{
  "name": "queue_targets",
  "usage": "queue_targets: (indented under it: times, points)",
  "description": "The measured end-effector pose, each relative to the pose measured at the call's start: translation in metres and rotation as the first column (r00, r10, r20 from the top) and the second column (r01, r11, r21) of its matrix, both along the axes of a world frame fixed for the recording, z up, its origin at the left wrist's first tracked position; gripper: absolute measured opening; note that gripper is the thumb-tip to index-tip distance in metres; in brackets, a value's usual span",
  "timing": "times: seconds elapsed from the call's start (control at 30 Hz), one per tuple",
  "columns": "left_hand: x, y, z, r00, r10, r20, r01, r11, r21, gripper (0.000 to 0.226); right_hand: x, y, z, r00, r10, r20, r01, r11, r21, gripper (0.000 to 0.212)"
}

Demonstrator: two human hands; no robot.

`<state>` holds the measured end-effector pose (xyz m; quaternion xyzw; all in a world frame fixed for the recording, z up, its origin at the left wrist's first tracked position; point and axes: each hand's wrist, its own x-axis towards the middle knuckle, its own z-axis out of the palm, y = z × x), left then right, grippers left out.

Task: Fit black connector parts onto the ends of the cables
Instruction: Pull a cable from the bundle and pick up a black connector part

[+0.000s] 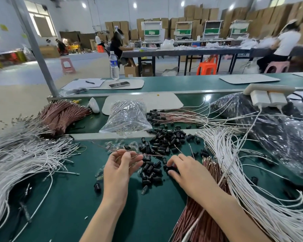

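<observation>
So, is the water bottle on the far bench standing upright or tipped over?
Upright. The water bottle stands on its base at the far edge of the green bench, with its cap at the top.

Connector parts pile (157, 145) mid-bench (68, 198). Left hand (119, 165) at its left edge, pinching a single cable (110, 150). Right hand (184, 170) at its right edge, pinching a connector part (170, 168). Loose cable heap (21, 154) far left, cable bundles (243, 172) right. Bag of small parts (128, 116) behind pile, fitted cables (173, 116) right of it. Power strip (268, 91) on big bag (278, 133), far right.
</observation>
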<state>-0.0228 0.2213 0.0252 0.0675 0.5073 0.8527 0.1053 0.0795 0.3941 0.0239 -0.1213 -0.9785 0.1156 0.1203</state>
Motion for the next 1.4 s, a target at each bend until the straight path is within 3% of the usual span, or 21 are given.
queue_targets:
  times: [0.2, 0.3, 0.37, 0.4, 0.47, 0.5, 0.53, 0.57, 0.63, 0.87, 1.2, 1.4]
  points:
    - [0.002, 0.003, -0.003, 1.000, -0.028, -0.015, 0.028, 1.000, -0.011, 0.002, 0.000, 0.002, -0.008, 0.993, 0.002, -0.117, -0.011, 0.997, -0.075, 0.012]
    - [0.002, 0.003, -0.002, 0.999, -0.030, 0.021, 0.030, 0.999, 0.031, 0.001, 0.001, 0.001, -0.001, 0.959, -0.083, -0.272, -0.003, 0.954, -0.300, 0.013]
    - [0.003, 0.004, -0.001, 0.998, -0.032, 0.061, 0.027, 0.996, 0.079, 0.004, 0.002, 0.003, 0.004, 0.915, -0.198, -0.352, -0.023, 0.845, -0.535, 0.023]
    - [0.003, 0.004, -0.001, 0.996, -0.037, 0.077, 0.028, 0.994, 0.108, 0.005, 0.002, 0.003, 0.008, 0.890, -0.271, -0.366, -0.062, 0.724, -0.687, 0.023]
    - [0.003, 0.005, 0.001, 0.994, -0.045, 0.099, 0.029, 0.987, 0.157, 0.008, -0.002, 0.001, 0.015, 0.848, -0.415, -0.329, -0.214, 0.299, -0.930, 0.021]
    - [0.004, 0.005, 0.002, 0.993, -0.046, 0.105, 0.028, 0.985, 0.169, 0.010, -0.003, -0.001, 0.018, 0.839, -0.464, -0.285, -0.295, 0.052, -0.954, 0.020]
    - [0.004, 0.006, 0.002, 0.993, -0.045, 0.107, 0.026, 0.985, 0.173, 0.009, -0.005, -0.003, 0.020, 0.835, -0.495, -0.241, -0.349, -0.137, -0.927, 0.020]
    - [0.004, 0.006, 0.002, 0.993, -0.043, 0.107, 0.024, 0.984, 0.175, 0.007, -0.006, -0.004, 0.020, 0.837, -0.506, -0.208, -0.375, -0.254, -0.891, 0.019]
    - [0.005, 0.007, 0.002, 0.993, -0.036, 0.110, 0.015, 0.983, 0.180, 0.004, -0.006, -0.006, 0.020, 0.855, -0.486, -0.182, -0.388, -0.366, -0.846, 0.019]
    - [0.008, 0.007, 0.006, 0.995, -0.019, 0.096, 0.001, 0.983, 0.184, 0.003, -0.003, -0.006, 0.022, 0.882, -0.437, -0.175, -0.386, -0.458, -0.801, 0.024]
    - [0.009, 0.005, 0.008, 0.994, -0.039, 0.101, 0.019, 0.982, 0.186, 0.004, 0.000, -0.011, 0.024, 0.894, -0.419, -0.160, -0.360, -0.455, -0.814, 0.026]
    - [0.010, 0.005, 0.008, 0.990, -0.084, 0.112, 0.057, 0.972, 0.229, 0.027, -0.001, -0.013, 0.022, 0.900, -0.411, -0.145, -0.341, -0.457, -0.821, 0.025]
